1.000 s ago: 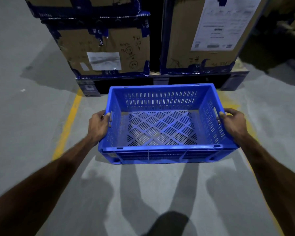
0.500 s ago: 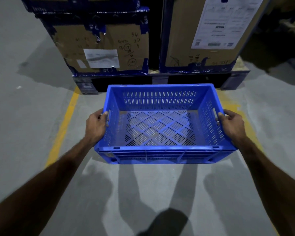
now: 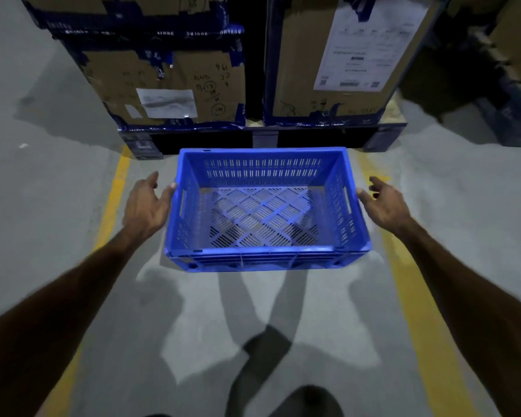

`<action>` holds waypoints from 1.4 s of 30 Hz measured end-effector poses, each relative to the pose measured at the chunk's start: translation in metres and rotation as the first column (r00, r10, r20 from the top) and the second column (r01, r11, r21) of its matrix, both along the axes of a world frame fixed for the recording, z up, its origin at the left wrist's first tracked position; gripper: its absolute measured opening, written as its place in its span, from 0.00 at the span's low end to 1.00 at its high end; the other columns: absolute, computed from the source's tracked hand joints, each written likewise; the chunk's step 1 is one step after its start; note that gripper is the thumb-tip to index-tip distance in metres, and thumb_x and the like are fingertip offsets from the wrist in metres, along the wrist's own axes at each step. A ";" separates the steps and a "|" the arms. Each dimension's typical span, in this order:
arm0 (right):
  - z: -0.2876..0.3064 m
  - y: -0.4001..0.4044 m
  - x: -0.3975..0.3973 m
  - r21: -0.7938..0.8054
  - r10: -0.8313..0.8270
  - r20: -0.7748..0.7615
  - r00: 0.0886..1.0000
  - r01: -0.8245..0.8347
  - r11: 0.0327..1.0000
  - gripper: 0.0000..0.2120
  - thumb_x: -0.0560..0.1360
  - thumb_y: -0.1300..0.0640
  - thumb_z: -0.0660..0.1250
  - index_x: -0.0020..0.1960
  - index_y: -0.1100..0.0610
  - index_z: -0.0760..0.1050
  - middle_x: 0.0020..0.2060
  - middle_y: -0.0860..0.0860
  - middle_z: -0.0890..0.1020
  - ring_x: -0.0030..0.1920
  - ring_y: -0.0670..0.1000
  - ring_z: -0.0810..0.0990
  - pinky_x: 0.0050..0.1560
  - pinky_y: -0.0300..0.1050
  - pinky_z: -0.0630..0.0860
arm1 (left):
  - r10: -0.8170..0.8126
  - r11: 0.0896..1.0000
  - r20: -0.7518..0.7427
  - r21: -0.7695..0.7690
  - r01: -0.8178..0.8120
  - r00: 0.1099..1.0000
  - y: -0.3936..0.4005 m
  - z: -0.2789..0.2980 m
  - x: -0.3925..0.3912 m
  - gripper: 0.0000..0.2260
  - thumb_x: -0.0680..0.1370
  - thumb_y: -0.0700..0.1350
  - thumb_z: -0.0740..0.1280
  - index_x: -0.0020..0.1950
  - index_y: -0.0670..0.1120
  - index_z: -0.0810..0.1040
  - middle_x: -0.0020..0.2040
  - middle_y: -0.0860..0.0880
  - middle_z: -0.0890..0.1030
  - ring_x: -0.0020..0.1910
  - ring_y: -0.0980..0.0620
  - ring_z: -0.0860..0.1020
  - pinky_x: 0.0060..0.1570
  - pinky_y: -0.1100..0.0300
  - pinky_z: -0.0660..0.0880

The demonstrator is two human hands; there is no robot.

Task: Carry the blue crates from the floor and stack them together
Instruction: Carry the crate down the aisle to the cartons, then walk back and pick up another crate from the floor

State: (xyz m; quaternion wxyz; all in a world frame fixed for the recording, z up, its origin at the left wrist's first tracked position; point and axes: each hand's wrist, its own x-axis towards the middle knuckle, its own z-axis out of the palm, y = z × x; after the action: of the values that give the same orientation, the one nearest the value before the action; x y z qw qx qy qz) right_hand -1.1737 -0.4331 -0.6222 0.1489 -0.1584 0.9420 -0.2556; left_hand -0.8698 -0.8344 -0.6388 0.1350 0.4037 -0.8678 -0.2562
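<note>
Blue slotted plastic crate [image 3: 265,212]: empty, on the grey concrete floor [image 3: 57,206] before a pallet of cardboard boxes [image 3: 169,79].
Handling: likely light, rigid; grip side handle slots.
Left hand [image 3: 146,206]: spread open, fingertips at rim.
Right hand [image 3: 384,203]: open, just beside.

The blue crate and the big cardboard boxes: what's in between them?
Head view: only bare grey floor and the dark pallet edge under the cardboard boxes lie beyond the blue crate.

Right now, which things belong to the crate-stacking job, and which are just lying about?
Job: blue crate; left hand and right hand, open beside it.
Lying about: cardboard boxes, pallet, yellow floor lines.
</note>
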 end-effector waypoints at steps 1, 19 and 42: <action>0.021 0.004 0.004 0.018 0.023 -0.003 1.000 -0.023 1.000 0.32 0.82 0.43 0.63 0.79 0.59 0.64 0.70 0.60 0.77 0.66 0.62 0.77 0.64 0.53 0.73 | -0.029 1.000 0.022 -0.006 0.029 0.999 0.007 0.027 0.004 0.34 0.80 0.63 0.57 0.77 0.38 0.68 0.66 0.34 0.77 0.62 0.34 0.76 0.61 0.44 0.72; 0.499 0.101 0.231 -0.221 -0.323 0.275 0.906 0.386 0.896 0.26 0.81 0.53 0.68 0.75 0.60 0.69 0.64 0.61 0.80 0.62 0.59 0.81 0.60 0.43 0.70 | -0.320 0.934 -0.047 0.153 0.323 0.946 0.191 0.506 0.123 0.23 0.82 0.59 0.60 0.70 0.45 0.76 0.60 0.46 0.79 0.54 0.44 0.81 0.56 0.48 0.78; 0.589 0.380 0.636 -0.317 -0.977 0.189 0.100 0.948 0.036 0.27 0.80 0.50 0.68 0.76 0.59 0.68 0.67 0.58 0.79 0.64 0.59 0.80 0.65 0.54 0.75 | -0.986 0.124 -0.101 0.081 0.989 0.132 0.485 0.608 0.083 0.23 0.83 0.54 0.62 0.73 0.42 0.74 0.62 0.42 0.77 0.52 0.42 0.80 0.59 0.47 0.76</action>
State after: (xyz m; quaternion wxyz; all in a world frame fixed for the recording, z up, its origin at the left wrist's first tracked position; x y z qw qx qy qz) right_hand -0.5381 -0.0531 -0.0334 -0.1307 0.4793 0.7420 -0.4501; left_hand -0.7866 -0.3492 -0.0305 -0.0836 -0.2633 -0.8987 -0.3407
